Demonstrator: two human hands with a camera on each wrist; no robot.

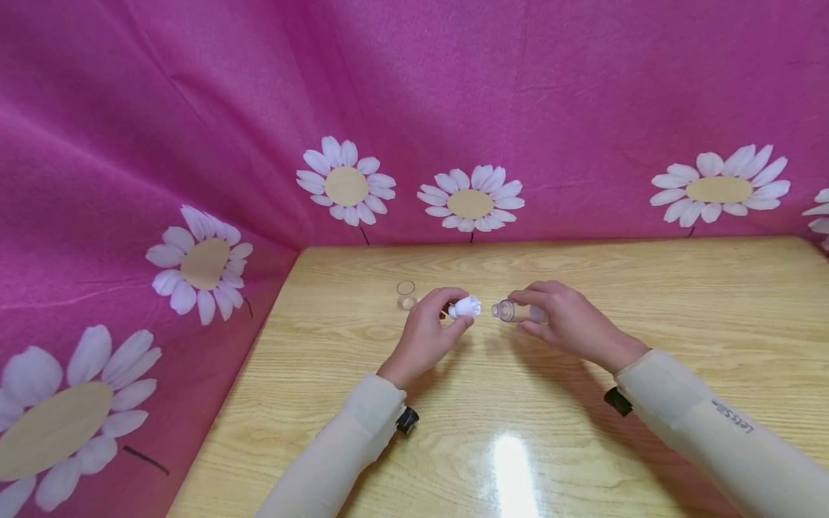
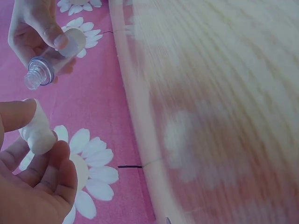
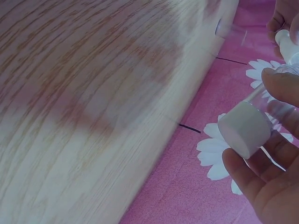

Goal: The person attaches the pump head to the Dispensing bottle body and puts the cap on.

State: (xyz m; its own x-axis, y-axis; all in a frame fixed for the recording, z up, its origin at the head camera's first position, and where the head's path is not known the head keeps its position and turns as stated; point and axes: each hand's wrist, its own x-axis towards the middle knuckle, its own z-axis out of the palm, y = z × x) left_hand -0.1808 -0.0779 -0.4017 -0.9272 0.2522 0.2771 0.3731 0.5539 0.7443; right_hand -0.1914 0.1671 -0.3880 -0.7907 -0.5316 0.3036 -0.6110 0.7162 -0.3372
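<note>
My left hand (image 1: 427, 331) pinches a white pump top (image 1: 465, 307) between thumb and fingers, its wider end turned to the right. Facing it, my right hand (image 1: 570, 320) grips a small clear bottle (image 1: 512, 311) lying sideways, with the threaded neck pointing left. A short gap separates the bottle's neck from the pump top. In the left wrist view, the open screw neck (image 2: 35, 77) shows plainly. The bottle's white base (image 3: 245, 130) faces the camera in the right wrist view, held between thumb and fingers.
A clear cap (image 1: 406, 295) stands on the wooden table (image 1: 337, 345) just beyond my left hand. Pink cloth (image 1: 401, 86) with white flowers hangs behind the table and along its left side. Light glares off the tabletop near the front.
</note>
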